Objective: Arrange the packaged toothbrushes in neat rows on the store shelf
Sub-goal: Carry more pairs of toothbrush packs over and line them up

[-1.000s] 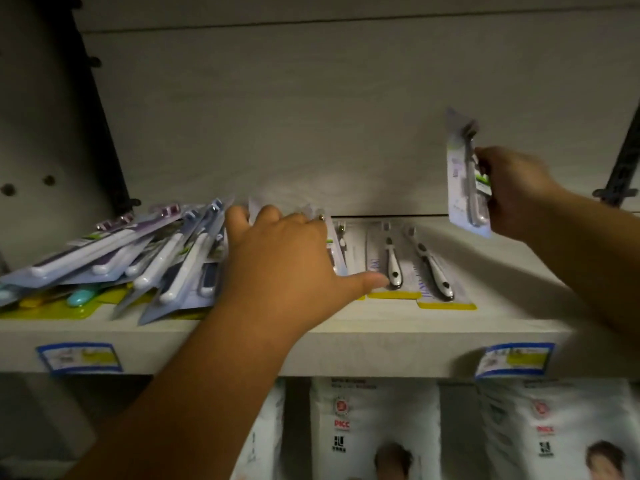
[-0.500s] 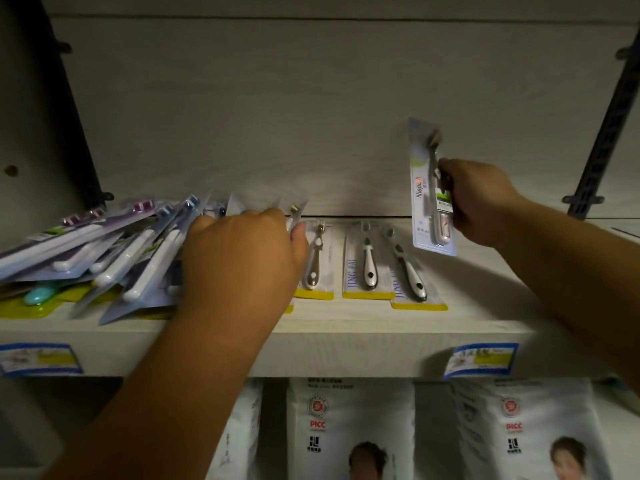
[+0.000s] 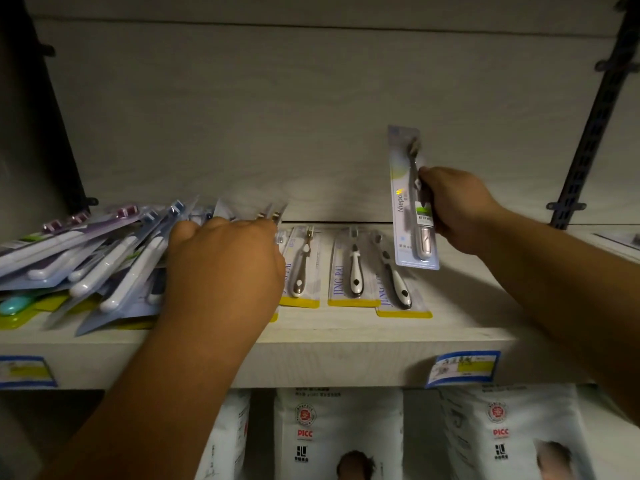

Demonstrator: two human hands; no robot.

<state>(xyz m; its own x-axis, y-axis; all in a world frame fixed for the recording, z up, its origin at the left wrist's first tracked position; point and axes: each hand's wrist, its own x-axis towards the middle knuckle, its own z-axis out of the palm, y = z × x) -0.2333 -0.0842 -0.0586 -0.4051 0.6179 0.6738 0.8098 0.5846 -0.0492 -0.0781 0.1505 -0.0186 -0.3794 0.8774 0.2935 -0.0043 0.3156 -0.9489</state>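
— Head view first (the only one). Anything changed on the left?
— Found the left hand (image 3: 225, 271) bent over the right edge of the loose pile (image 3: 104, 265) of toothbrush packs, fingers curled round a few, fingertips hidden. Lay flat a second ago, thumb stretched toward the row; tucked in now. Blurred pack tops poking up past the knuckles.
— And on the right?
— Gripping one upright pack (image 3: 403, 202) by its edge with the right hand (image 3: 453, 206), fingers wrapped round it, clear of the shelf (image 3: 346, 351). Same grip as a second ago, same upright stance. Hangs just above the right end of the row.
— Lying where, the row itself?
— Flat on the shelf between the two hands: three packs (image 3: 353, 268) side by side, yellow ends toward the front edge, the rightmost set slightly forward and askew. Leftmost one mostly hidden under the left hand a second ago, showing nearly whole now.
— Anything else?
— Blue price labels (image 3: 462, 368) on the shelf's front, white bags (image 3: 339, 434) below.
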